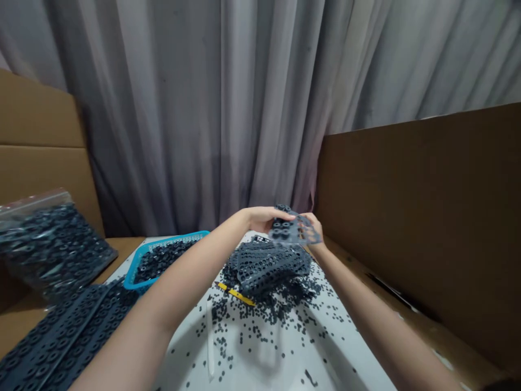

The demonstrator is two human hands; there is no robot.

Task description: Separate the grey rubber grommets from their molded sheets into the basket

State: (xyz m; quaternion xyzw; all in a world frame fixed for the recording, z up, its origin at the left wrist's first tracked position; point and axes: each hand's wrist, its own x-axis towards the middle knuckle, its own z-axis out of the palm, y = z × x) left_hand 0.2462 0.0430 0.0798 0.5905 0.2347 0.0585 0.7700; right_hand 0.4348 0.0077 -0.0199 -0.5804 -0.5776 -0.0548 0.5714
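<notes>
Both hands hold up a dark rubber sheet (284,234) with rows of raised rings, some punched through as holes. My left hand (264,217) grips its left side, thumb lying over the top. At the right edge my right hand (313,220) has its fingers partly hidden behind the sheet. Beneath them lies a heap of perforated dark sheets (268,266). Small black discs (280,312) are scattered around the heap. A yellow tool like a craft knife (236,293) rests at its front left.
At left, a blue basket (132,271) holds many small black rings. Uncut ringed sheets (61,331) are stacked nearer me, below a clear zip bag (52,244) full of rings. A white stick (210,342) lies on the white table (252,374). Cardboard walls (423,228) flank the table; a grey curtain (195,119) hangs behind.
</notes>
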